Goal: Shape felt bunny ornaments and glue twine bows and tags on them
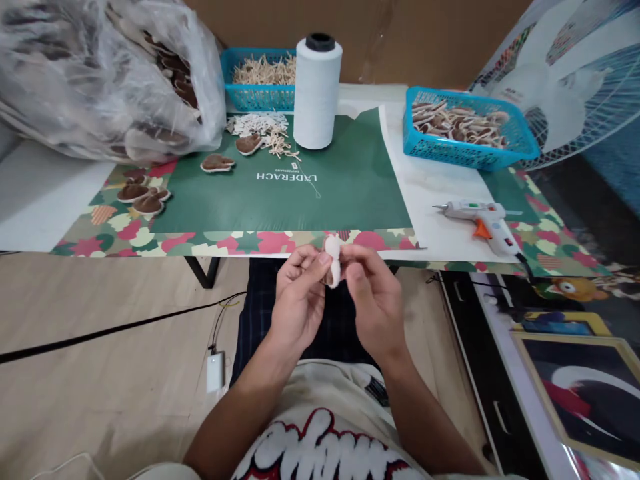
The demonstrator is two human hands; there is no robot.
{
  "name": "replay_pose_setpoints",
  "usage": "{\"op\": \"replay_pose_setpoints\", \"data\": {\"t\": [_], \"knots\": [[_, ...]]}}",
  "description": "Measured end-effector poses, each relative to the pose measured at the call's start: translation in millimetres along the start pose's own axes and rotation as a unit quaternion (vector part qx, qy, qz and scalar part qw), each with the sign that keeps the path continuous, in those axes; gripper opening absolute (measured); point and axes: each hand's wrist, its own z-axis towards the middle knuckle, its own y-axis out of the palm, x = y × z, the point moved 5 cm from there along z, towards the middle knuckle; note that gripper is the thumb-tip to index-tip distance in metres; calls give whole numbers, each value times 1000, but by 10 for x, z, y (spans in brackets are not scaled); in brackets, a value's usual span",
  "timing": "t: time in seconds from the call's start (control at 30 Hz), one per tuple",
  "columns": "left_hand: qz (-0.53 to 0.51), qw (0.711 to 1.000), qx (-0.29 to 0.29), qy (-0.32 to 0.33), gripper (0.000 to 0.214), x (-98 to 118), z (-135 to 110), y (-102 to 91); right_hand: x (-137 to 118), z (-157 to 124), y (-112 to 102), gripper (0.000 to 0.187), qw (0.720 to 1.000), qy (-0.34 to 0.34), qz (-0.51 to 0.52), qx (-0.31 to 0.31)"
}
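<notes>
On the near side of the spool (317, 97), the left hand (300, 297) pinches a plush piece (333, 248) edge-on, likely to see it well; the right hand (379, 297) curls beside it, gripping or not, I can't tell. Right of the spool, a glue gun (483, 213) lies handy.

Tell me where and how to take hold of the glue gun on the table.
Probably best by its handle, with the right hand coming from the table's near side. The glue gun lies on its side, nozzle pointing left and handle slanting toward the near edge. Keep fingers off the nozzle; whether it is hot cannot be seen.
</notes>
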Motion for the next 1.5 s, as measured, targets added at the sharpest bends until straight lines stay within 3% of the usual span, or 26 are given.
{"op": "replay_pose_setpoints", "data": {"t": [0.1,0.27,0.43,0.6,0.73,0.83,0.9,1.0,1.17,1.23,1.4,1.5], "knots": [[15,1000,6,16,38,-28,7,-25,-126,-57,28,15,997,-16,-80,10],[78,989,36,117,33,6,-29,-81,-208,-57,-13,11,984,-93,-143,53],[158,980,-5,118,25,56,-39,-80,-47,3,-140,7,994,-47,-85,46],[214,963,-5,164,34,139,-42,-86,-18,19,-52,11,994,-39,-106,0],[228,965,-32,129,27,116,-53,-74,-94,37,-8,16,978,-90,-177,65],[228,965,-12,132,19,101,-58,-116,-157,20,25,20,966,-134,-201,95],[231,961,5,154,16,91,-54,-146,-136,8,36,22,973,-112,-174,105],[198,965,14,169,16,56,-32,-171,40,11,66,33,994,17,-53,99],[156,974,36,161,22,46,19,-215,320,33,226,40,973,183,141,29],[190,964,40,180,18,85,20,-241,329,33,241,43,971,191,142,16],[253,950,28,180,16,107,-14,-266,148,12,122,29,995,71,-9,74],[197,969,25,146,21,66,-28,-223,203,-12,149,33,989,112,60,81]]}}
